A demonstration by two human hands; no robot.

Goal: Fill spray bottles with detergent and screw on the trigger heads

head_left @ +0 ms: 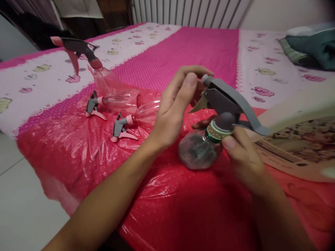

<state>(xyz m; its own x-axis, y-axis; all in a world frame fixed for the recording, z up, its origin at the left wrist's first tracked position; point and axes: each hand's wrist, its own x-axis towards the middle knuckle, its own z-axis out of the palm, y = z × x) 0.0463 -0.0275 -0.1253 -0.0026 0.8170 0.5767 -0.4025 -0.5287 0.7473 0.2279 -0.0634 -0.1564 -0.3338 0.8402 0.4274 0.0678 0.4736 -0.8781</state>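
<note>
A clear spray bottle (199,151) with a grey trigger head and a pale green collar tilts in front of me, its nozzle pointing left. My right hand (246,160) grips it at the collar, the thumb on the near side and fingertips showing on the far side. At the nozzle is my left hand (175,104), its fingers curled around the tip; the thumb is raised alongside, and part of the grip is hidden. Left of my hands, two pink spray bottles (121,99) (146,113) lie on their sides. Behind them a larger pink spray bottle (107,80) leans with its head up.
Red plastic sheeting (70,139) covers the near part of a bed with a pink and white patterned sheet (199,48). A cardboard box or bag with a flower print (300,139) stands at the right. Folded dark cloth (314,48) lies at the far right.
</note>
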